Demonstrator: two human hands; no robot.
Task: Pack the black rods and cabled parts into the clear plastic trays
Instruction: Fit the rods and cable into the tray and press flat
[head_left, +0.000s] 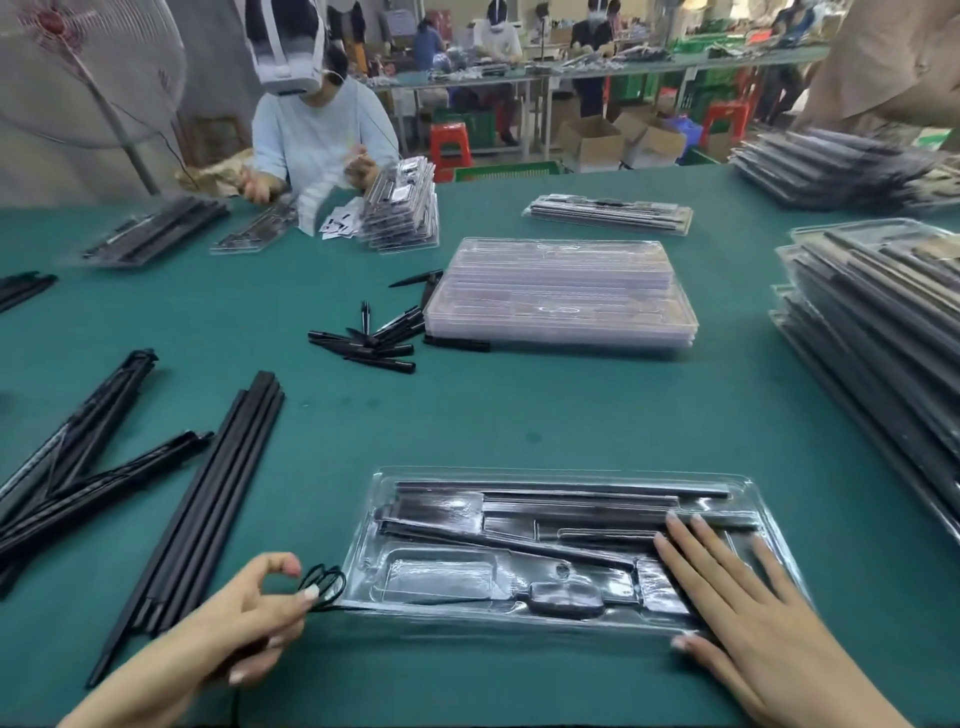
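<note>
While the right hand (748, 608) lies flat with straight fingers across the near right end of the clear moulded plastic tray (571, 551), pressing it onto the green-covered counter (467, 415), the left hand (249, 618) pinches the thin black cable (324, 584) between thumb and forefinger just outside the tray's left edge. Its small loop hangs over the counter, and the line runs into the tray's front channel to a dark oval cabled part (566, 600) already seated there. Several long black rods (561, 491) lie in the far slots; one slants across the middle and looks not fully seated.

To finish well, I'd coil the loop tight and tuck it into the empty rectangular pocket beside the oval part, keeping the flat palm down so the light tray cannot slide. Loose black rods (208, 499) wait at the left, and a stack of empty clear trays (561, 296) beyond.
</note>
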